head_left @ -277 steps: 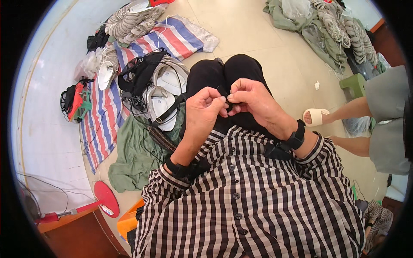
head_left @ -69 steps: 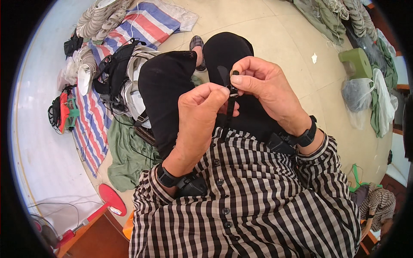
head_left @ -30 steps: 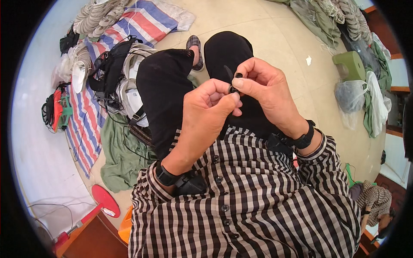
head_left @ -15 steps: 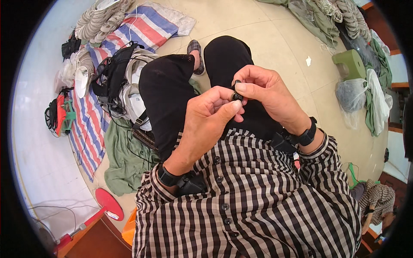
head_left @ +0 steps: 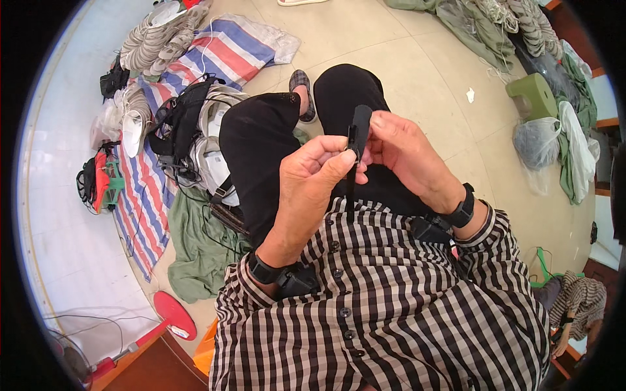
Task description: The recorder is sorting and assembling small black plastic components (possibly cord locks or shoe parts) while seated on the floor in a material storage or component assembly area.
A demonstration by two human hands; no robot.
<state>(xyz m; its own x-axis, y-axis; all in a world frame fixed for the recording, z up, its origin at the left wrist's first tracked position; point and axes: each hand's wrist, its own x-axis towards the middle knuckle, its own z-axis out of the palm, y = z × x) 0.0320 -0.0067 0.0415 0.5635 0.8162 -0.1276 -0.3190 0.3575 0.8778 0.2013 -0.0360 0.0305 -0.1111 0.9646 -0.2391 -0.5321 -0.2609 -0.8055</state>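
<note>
A black strap [head_left: 362,124] with a small dark buckle-like piece is held up between my hands over my lap. My left hand [head_left: 310,173] is closed, thumb and forefinger pinching the dark piece. A narrow end of the strap hangs straight down below those fingers toward my checked shirt. At the strap's wide upper part, my right hand [head_left: 412,151] is closed, its thumb along the strap's edge and the other fingers curled behind. Part of the strap is hidden by my fingers, and the dark piece is too small to make out exactly.
On the left, black straps and white gear [head_left: 195,124] lie on a striped plastic sheet [head_left: 147,215] beside green cloth [head_left: 199,254]. A red round base [head_left: 175,315] is at lower left. Right: a green stool [head_left: 531,94], plastic bags [head_left: 538,140], bundled cords [head_left: 531,29].
The strap's wide part now stands up between my hands and its narrow end hangs down; before, only a small dark bit showed. My right hand has turned. A pale shoe appears at the top edge.
</note>
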